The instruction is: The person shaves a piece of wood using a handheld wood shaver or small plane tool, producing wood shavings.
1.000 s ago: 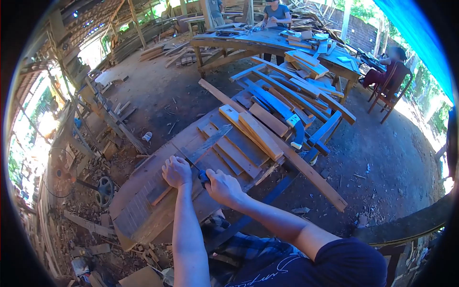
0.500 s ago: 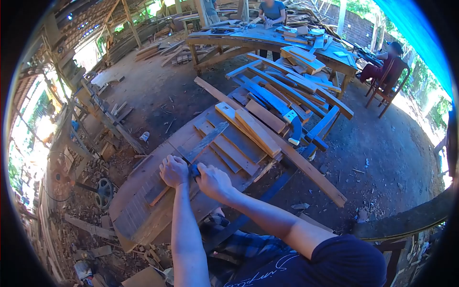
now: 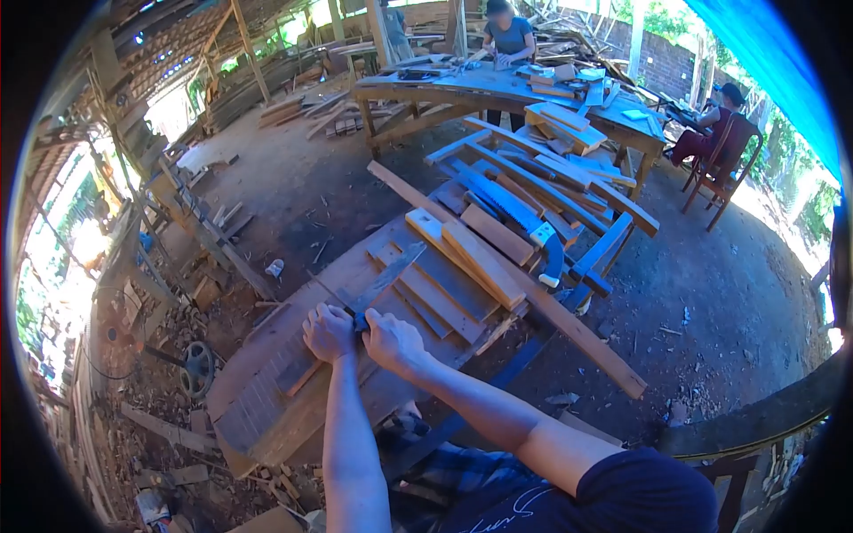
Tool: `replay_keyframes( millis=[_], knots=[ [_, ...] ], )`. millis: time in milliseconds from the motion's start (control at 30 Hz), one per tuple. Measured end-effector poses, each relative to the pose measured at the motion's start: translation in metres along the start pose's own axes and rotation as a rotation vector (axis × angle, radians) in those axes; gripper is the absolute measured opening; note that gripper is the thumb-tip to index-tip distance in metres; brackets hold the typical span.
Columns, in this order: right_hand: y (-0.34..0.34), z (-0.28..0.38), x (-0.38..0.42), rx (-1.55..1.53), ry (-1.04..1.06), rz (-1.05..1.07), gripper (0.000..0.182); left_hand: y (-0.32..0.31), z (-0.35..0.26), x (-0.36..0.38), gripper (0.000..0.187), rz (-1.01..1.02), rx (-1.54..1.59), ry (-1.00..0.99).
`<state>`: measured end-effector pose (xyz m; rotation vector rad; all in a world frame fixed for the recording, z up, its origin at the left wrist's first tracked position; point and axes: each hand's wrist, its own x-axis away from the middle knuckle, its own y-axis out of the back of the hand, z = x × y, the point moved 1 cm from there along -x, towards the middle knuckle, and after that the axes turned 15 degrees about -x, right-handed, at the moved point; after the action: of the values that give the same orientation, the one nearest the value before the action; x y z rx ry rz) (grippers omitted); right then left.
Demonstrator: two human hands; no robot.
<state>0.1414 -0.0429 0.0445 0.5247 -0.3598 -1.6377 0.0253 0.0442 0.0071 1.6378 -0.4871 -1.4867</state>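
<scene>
My left hand [image 3: 329,333] and my right hand [image 3: 395,344] are close together over the near part of a wooden workbench [image 3: 253,377], fingers closed. Between them shows a small dark blue tool [image 3: 361,322], mostly covered by the fingers; I cannot tell its kind. Just beyond the knuckles, a flat grey-brown wooden piece [image 3: 386,277] points away to the upper right. A thin dark rod [image 3: 324,286] reaches out past my left hand. Under my left wrist a narrow wood strip [image 3: 305,377] lies on the bench.
Loose boards [image 3: 484,266] lie along the bench's right side, with a long plank [image 3: 586,342] jutting out. A handsaw [image 3: 511,209] rests on stacked wood. Behind stands a large table [image 3: 391,86], where a person [image 3: 509,40] works. Another person sits in a chair [image 3: 724,164].
The view has tilted a little, so the bench and background sit lower and slightly right. My hands stay at the same part of the bench, the right one a touch closer to the left.
</scene>
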Motion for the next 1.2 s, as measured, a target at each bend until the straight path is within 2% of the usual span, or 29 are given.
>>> replay_keyframes(
  millis=[167,367,467,600,800,933,1000,1200],
  knots=[
    [0.009,-0.004,0.025,0.001,0.026,0.025,0.025,0.002,0.001,0.005,0.020,0.032,-0.022,0.022],
    [-0.010,-0.001,-0.020,-0.091,-0.044,0.073,0.025,-0.009,0.005,0.001,0.021,0.025,-0.019,-0.015],
    [-0.002,-0.008,-0.001,-0.061,-0.005,0.053,0.025,-0.003,0.003,0.005,0.021,0.082,-0.025,0.028],
    [0.011,-0.010,0.032,-0.005,0.000,0.017,0.025,-0.004,0.002,0.004,0.021,-0.001,-0.017,-0.021],
    [-0.015,-0.007,-0.017,-0.058,0.002,0.022,0.026,-0.004,0.002,0.002,0.020,0.004,-0.026,-0.011],
    [0.007,-0.006,0.024,-0.011,0.053,0.019,0.026,-0.001,0.001,0.006,0.020,-0.036,-0.026,-0.020],
    [0.008,-0.007,0.032,-0.004,0.008,0.005,0.026,-0.005,0.002,0.006,0.020,-0.035,-0.022,-0.031],
    [-0.007,-0.001,-0.016,-0.087,-0.006,0.041,0.023,-0.007,0.003,0.002,0.019,-0.011,-0.025,-0.011]
  ],
)
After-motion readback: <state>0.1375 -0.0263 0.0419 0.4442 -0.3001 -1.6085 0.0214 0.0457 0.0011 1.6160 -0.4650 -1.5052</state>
